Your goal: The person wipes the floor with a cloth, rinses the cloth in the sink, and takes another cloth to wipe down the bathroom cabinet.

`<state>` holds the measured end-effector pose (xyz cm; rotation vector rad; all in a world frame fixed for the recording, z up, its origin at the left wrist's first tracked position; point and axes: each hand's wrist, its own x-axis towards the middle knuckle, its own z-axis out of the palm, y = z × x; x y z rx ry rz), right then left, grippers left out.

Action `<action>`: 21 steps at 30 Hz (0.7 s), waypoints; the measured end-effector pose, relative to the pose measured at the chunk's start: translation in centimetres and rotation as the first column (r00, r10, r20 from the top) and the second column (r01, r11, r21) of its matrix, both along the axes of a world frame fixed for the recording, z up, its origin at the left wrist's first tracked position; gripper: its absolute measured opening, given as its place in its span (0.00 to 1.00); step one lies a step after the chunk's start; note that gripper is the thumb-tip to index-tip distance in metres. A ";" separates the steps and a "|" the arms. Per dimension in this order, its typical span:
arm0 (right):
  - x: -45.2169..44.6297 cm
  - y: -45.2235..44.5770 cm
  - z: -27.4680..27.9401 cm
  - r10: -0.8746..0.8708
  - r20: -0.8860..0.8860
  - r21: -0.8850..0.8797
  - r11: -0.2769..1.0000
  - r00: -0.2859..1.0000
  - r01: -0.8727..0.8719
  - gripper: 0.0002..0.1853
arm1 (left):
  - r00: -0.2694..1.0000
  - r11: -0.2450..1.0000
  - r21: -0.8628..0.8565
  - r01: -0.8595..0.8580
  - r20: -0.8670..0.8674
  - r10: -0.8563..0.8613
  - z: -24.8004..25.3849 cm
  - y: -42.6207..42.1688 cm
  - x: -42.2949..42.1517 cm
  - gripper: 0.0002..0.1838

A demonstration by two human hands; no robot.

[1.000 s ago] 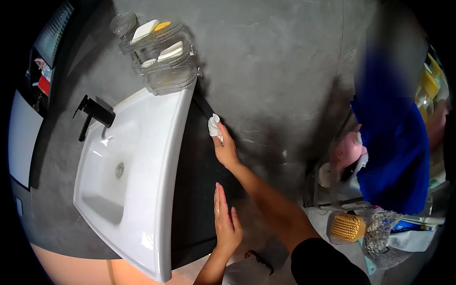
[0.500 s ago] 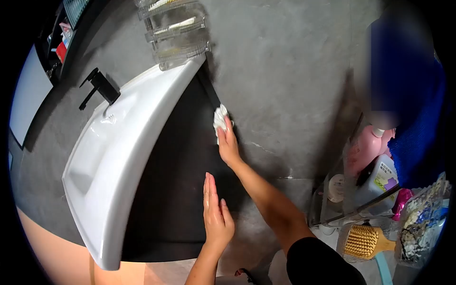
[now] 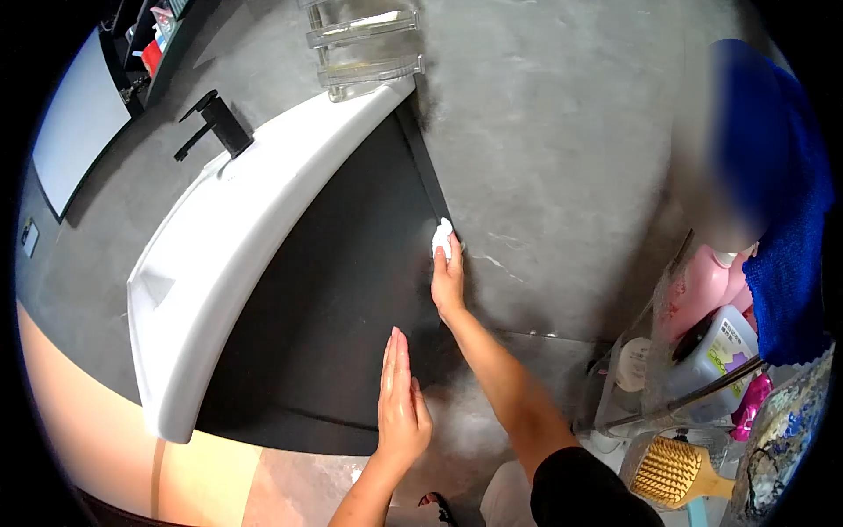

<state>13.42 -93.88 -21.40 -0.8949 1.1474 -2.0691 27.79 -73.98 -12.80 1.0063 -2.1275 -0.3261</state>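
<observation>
My right hand (image 3: 448, 281) pinches a crumpled white tissue (image 3: 443, 239) between thumb and fingers. The tissue touches the right edge of the dark cabinet (image 3: 325, 281) under the washbasin, beside the grey wall. My left hand (image 3: 402, 408) is held lower and to the left, in front of the cabinet, fingers stretched out and thumb slightly apart, with nothing in it. The white washbasin (image 3: 237, 255) lies left of both hands, and its bowl is mostly hidden by the rim.
A black faucet (image 3: 224, 127) stands behind the basin, near clear shelves (image 3: 369, 70). At the right are a blue cloth (image 3: 790, 228), pink bottles (image 3: 702, 290), a white bottle (image 3: 724, 351) and a wooden hairbrush (image 3: 672, 470). A mirror (image 3: 79, 132) is at the upper left.
The view has shifted, showing more of the cabinet side and less of the basin bowl. My right hand, still with the tissue, is lower along the cabinet edge. My left hand stays outstretched.
</observation>
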 end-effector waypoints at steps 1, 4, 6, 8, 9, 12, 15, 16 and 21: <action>1.6 0.6 -0.7 -0.121 -0.119 -0.077 0.991 0.985 0.112 0.26 | 1.000 1.000 -0.022 -0.011 0.004 0.011 0.2 0.1 0.1 0.35; 6.3 7.1 -0.9 -0.216 -0.384 -0.274 0.955 0.898 0.113 0.27 | 1.000 0.995 -0.096 -0.020 -0.006 0.020 0.7 0.4 0.3 0.35; 6.3 9.0 0.5 -0.144 -0.506 -0.246 0.969 0.851 0.017 0.27 | 1.000 0.991 -0.133 0.003 0.017 -0.001 0.9 0.9 0.9 0.35; 3.7 3.9 1.6 -0.223 -0.363 -0.341 0.936 0.905 0.094 0.23 | 1.000 0.986 -0.165 -0.016 0.022 0.020 1.7 1.4 1.2 0.34; 2.3 2.2 2.9 -0.130 -0.229 -0.211 0.974 0.965 0.081 0.24 | 0.999 0.985 -0.166 -0.037 0.021 0.041 2.1 1.6 1.2 0.34; 6.6 5.2 4.1 -0.317 -0.218 -0.341 0.911 0.923 0.233 0.24 | 0.999 0.986 -0.159 -0.048 0.005 0.049 2.5 2.0 1.4 0.34; 9.2 9.8 4.1 -0.146 -0.488 -0.308 0.951 0.861 -0.013 0.25 | 1.000 0.975 -0.221 -0.022 0.013 0.026 3.0 2.1 2.2 0.33; 7.5 8.9 5.0 -0.233 -0.490 -0.452 0.892 0.840 -0.016 0.25 | 0.999 0.970 -0.241 -0.024 0.025 0.031 3.1 2.3 2.4 0.33; 3.9 3.4 7.8 -0.132 -0.149 -0.239 0.966 0.980 0.094 0.28 | 0.997 0.964 -0.259 -0.062 0.017 0.069 3.7 2.8 3.0 0.36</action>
